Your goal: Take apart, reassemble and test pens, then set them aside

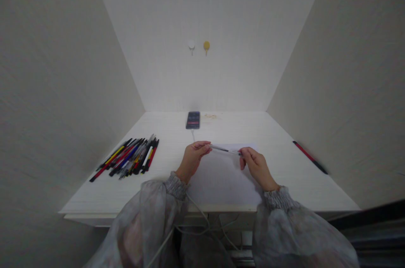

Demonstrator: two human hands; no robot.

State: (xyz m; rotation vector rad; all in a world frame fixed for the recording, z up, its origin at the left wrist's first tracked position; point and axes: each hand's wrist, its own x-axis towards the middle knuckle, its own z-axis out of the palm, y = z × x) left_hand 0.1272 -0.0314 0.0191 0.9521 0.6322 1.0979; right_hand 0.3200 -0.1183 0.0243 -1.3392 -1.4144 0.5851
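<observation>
Clear-barrelled pen (225, 150): I judge it mid-handling above paper (223, 181); next move calls for aligned grips.
Left hand (193, 156): fingertips closed on one end.
Right hand (255, 165): likewise, other end.

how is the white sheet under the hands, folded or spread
Spread: the white sheet lies flat on the table below the pen, with no fold visible; the left hand and right hand hide part.

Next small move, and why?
Probably a gentle pull by the right hand along the pen, with the left hand holding steady: each hand pinches one end, and the middle is free between them over the white sheet. Whether the right fingertips cover a cap, I can't tell.
</observation>
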